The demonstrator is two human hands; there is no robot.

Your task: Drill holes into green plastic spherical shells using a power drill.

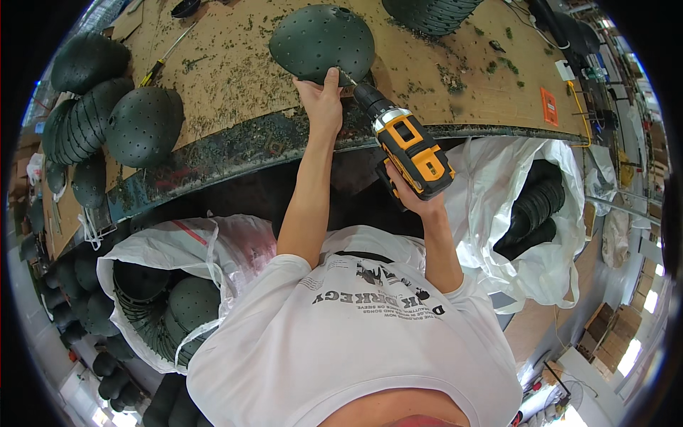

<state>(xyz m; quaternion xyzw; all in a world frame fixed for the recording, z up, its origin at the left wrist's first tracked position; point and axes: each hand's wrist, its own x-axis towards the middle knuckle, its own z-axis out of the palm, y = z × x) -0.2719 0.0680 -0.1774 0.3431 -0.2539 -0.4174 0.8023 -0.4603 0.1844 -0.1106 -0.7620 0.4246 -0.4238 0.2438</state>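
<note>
On the workbench in front of me sits a dark green dome-shaped shell (321, 43) dotted with small holes. My left hand (322, 105) grips its near rim, thumb on the outer face and fingers partly hidden beneath. In my right hand (418, 198) is a yellow and black cordless drill (416, 151), held by its handle. Its thin bit (347, 75) points at the shell's near edge, just right of my left thumb. Whether the tip is in the plastic or only against it, I cannot tell.
Green shavings litter the tan bench top (235, 67). Stacked shells (85, 117) stand at the left, another stack (432, 14) at the back. A screwdriver (160, 64) lies near the left stack. White sacks of shells flank me, one left (238, 238), one right (473, 192).
</note>
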